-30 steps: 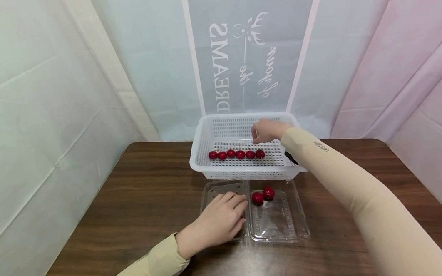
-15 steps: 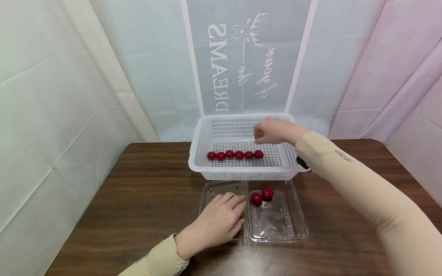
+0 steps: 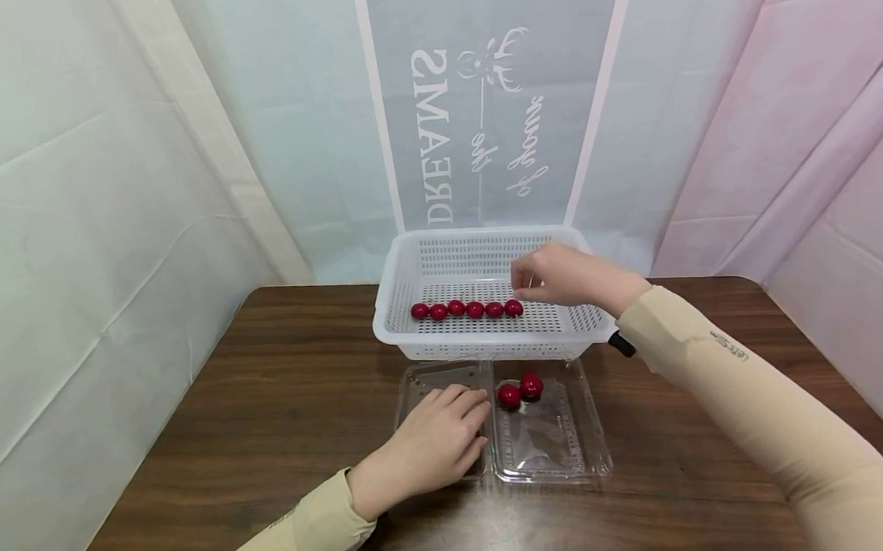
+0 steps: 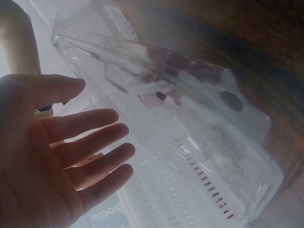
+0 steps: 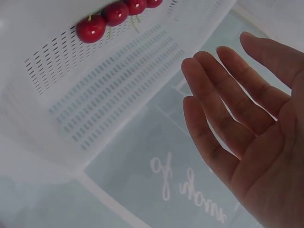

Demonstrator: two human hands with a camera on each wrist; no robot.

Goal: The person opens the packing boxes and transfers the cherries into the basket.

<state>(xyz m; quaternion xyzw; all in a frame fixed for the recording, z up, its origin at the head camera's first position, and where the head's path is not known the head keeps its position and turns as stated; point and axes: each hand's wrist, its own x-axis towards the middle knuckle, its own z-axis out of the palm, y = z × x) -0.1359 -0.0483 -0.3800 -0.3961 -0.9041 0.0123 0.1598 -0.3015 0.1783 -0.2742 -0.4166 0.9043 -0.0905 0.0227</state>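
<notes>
In the head view several red cherries (image 3: 475, 309) lie in a row on the floor of a white slotted plastic basket (image 3: 460, 339); the right wrist view shows their stems. My right hand (image 3: 569, 275) hovers over the basket just right of the row, its fingers bent loosely with nothing between them. In front of the basket an unfolded clear plastic clamshell box (image 3: 553, 473) lies on the table. Two cherries (image 3: 531, 386) sit together in its right half. My left hand (image 3: 429, 438) rests over the left half, fingers relaxed, holding nothing, and hides part of it.
The basket stands at the back of the dark wooden table (image 3: 283, 400), close to a grey-white curtain (image 3: 470, 99) with printed lettering. Pale fabric walls (image 3: 95, 244) rise on both sides. A black strap (image 3: 621, 345) shows near my right wrist.
My right hand has drifted slightly right and toward me, over the basket, its sleeve swinging right. The left hand and the cherries stay where they were; the whole view shifts slightly.
</notes>
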